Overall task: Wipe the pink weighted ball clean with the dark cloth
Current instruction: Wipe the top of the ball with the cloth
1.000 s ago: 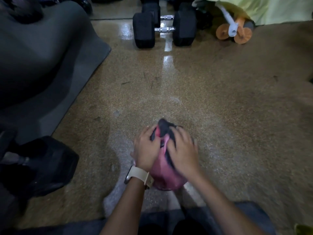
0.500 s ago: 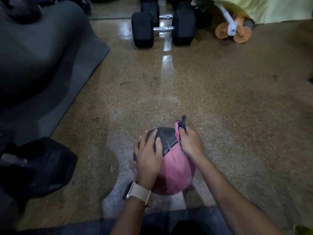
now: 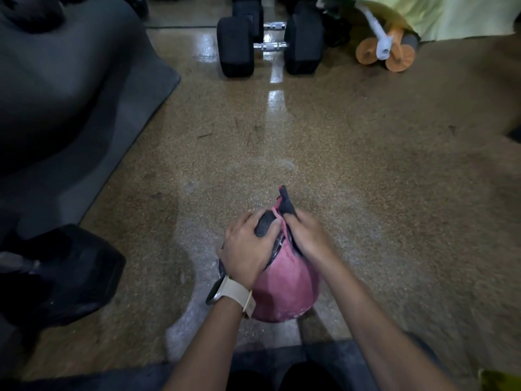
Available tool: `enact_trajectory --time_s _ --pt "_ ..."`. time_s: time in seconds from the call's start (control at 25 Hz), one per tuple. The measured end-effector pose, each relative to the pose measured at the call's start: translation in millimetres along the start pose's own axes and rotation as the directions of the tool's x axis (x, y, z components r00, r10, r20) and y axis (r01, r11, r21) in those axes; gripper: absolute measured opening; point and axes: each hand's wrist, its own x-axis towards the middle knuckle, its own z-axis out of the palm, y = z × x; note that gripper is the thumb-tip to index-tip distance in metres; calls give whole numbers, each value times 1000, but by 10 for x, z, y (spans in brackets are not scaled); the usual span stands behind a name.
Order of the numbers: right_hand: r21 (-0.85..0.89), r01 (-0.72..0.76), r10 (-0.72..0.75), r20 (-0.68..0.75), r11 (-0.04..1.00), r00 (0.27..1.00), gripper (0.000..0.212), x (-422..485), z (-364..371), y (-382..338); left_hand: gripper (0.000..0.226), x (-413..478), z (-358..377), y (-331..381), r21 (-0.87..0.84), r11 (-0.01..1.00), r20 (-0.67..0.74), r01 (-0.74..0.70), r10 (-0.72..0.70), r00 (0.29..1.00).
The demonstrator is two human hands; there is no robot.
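Gripping ball [image 3: 284, 289] L hand [image 3: 248, 249], cloth [image 3: 286, 204] R hand [image 3: 308, 238]

1 head camera, forward-down (seemingly close)

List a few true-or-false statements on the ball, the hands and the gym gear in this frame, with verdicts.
1. The pink ball sits on the speckled floor. True.
2. The right hand lies flat on the floor, away from the ball. False: it grips a dark strip that sticks up at the top of the ball.
3. The left hand holds the dark cloth against the upper part of the ball. True.
4. The black dumbbells touch the ball. False: they stand well beyond it, with bare floor between.
5. A watch with a pale strap is on the left wrist. True.
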Motion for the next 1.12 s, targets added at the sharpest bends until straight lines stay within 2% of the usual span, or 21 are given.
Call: enact_trajectory --time_s 0.08,0.16,0.2,0.24,0.32,0.36,0.4,0.48,0.56,0.6,0.68,0.8,0.84,0.96,1.0,1.04,1.12 --pt "-171 207 -229 -122 963 966 48 -591 166 13 62 78 13 -5 -36 999 8 41 -41 999" --pt "-280 328 -382 -168 902 909 51 -933 216 95 56 170 20 -79 -46 998 26 50 -49 998" --pt "-283 338 -385 -129 898 914 51 -829 196 116 55 191 25 -113 -46 998 28 43 -41 999" --pt "-250 288 -315 -76 925 946 50 -621 144 90 57 180 28 -116 -44 999 26 26 -25 999" --pt "-183 77 -77 10 980 997 43 -83 19 -21 61 94 45 -103 -46 999 -9 -10 10 1000" --pt "-181 18 -17 7 983 1000 42 69 -24 -95 60 55 54 -87 -53 998 -29 -16 14 999" --pt "-213 13 -20 -28 977 999 43 49 6 -161 59 45 44 -57 -70 998 -44 1 -4 999" --pt "-377 132 -191 -122 917 974 47 -424 222 -177 54 98 -10 -20 -106 992 -38 66 -70 997" --pt "-494 260 -361 -120 830 925 52 -963 371 -88 41 146 -73 -73 -154 981 -11 120 -123 992" --pt "-505 295 -377 -67 811 924 54 -988 335 -88 35 142 -94 -83 -175 976 -7 131 -134 991" --pt "-502 283 -328 0 817 945 58 -636 242 -149 29 110 -130 -59 -155 976 -20 151 -156 988" --pt "-364 94 -120 -50 927 992 60 -163 152 -313 30 48 -91 -21 -171 978 -48 119 -129 990" --pt "-389 76 -124 -99 918 987 60 -275 210 -313 30 68 -84 -26 -168 976 -51 139 -149 987" --pt "-476 305 -391 -91 825 916 52 -995 395 -84 42 161 -113 -116 -209 960 25 186 -185 982" --pt "-458 344 -416 -64 820 907 51 -1043 350 -19 42 166 -114 -132 -216 962 28 167 -165 986" --pt "-438 335 -405 -74 834 911 51 -914 302 23 37 143 -117 -113 -208 967 5 145 -147 989" --pt "-307 177 -213 -88 935 973 50 -425 176 -48 38 26 -103 -88 -149 984 -55 92 -101 993"
